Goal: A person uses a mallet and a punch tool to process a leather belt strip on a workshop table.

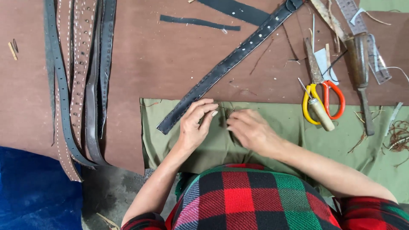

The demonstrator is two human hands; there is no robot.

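Note:
My left hand (195, 125) and my right hand (251, 130) rest close together on an olive green cloth (289, 127). Their fingertips pinch at something small and thin between them, perhaps thread or a needle; it is too small to make out. A long black stitched leather strap (228, 64) runs diagonally from just left of my left hand up to the far right. My left fingers lie beside its near end without gripping it.
Several brown and grey leather straps (79, 81) lie in a bundle at the left on the brown work surface (162, 55). Scissors with yellow and red handles (324, 96), an awl (317, 108), a hammer-like tool (362, 72) and a ruler (362, 34) lie at the right.

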